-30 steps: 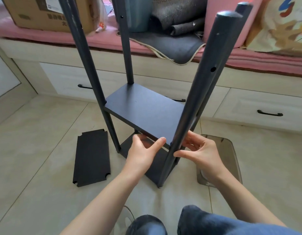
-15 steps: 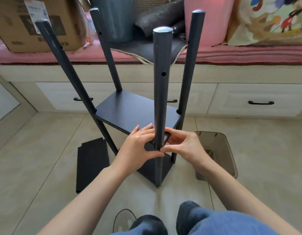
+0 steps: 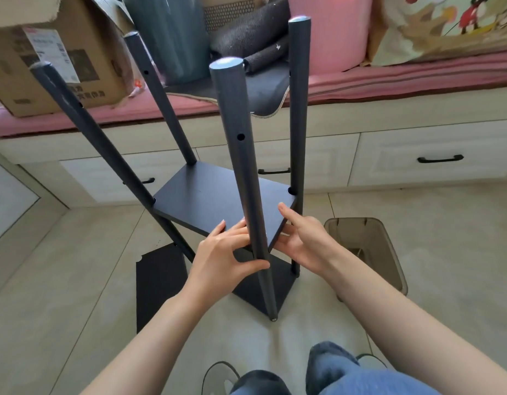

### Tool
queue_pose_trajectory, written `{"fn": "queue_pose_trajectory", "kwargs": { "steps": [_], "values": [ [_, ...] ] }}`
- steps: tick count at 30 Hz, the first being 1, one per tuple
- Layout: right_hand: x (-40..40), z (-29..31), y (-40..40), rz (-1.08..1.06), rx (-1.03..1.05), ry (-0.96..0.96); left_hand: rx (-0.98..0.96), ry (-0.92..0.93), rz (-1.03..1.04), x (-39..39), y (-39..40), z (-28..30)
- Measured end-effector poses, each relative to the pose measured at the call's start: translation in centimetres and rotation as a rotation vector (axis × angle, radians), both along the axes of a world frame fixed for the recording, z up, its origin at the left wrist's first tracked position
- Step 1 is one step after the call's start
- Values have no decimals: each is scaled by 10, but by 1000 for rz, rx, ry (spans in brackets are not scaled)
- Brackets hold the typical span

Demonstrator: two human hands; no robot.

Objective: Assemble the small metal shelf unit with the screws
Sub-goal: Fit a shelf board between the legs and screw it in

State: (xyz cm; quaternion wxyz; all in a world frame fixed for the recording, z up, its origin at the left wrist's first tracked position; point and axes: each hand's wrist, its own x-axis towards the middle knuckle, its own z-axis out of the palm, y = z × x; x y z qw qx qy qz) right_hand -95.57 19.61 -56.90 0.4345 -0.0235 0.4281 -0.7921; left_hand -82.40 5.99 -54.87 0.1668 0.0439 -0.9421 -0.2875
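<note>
Shelf unit: a dark metal frame (image 3: pixel 226 201) stands on the tiled floor (image 3: pixel 417 252), with four round poles rising from it and spreading outward toward the camera.
Near pole (image 3: pixel 240 155): the closest one, with a small hole partway up its side; its foot rests on the floor just in front of the bottom panel.
Middle panel (image 3: pixel 206 203): a flat dark board seated between the four poles, partway up.
Bottom panel (image 3: pixel 258 283): a second dark board low down, near the floor, mostly hidden behind the hands and the near pole.
Left hand (image 3: pixel 221 260): its grip is clamped on the near pole, thumb pressed across the front of the pole and fingers lying along the front edge of the middle panel.
Right hand (image 3: pixel 306 238): fingers run under the right front edge of the middle panel, thumb lifted above it; the grip pinches that corner of the board.
Screws: too small to make out here.
Spare panel (image 3: pixel 158 283): a dark notched board lies flat on the floor, left of the unit.
Bin (image 3: pixel 372 246): a translucent brown container sits on the floor, right of the unit.
Behind: a cardboard box (image 3: pixel 55 61) and a pink cushion (image 3: pixel 329 32) rest on a pink-covered bench seat (image 3: pixel 389 81) above drawers with dark handles (image 3: pixel 440 159).
</note>
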Motion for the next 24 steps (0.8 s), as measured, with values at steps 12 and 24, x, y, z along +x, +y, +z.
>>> {"fn": "queue_pose_trajectory", "kwargs": {
  "steps": [12,24],
  "values": [
    [-10,-1,3,136,-55,93,-53,-70,6,-2,0,3],
    [-29,-11,24,176,78,131,-115,-204,-160,-17,-16,-6]
  ]
}}
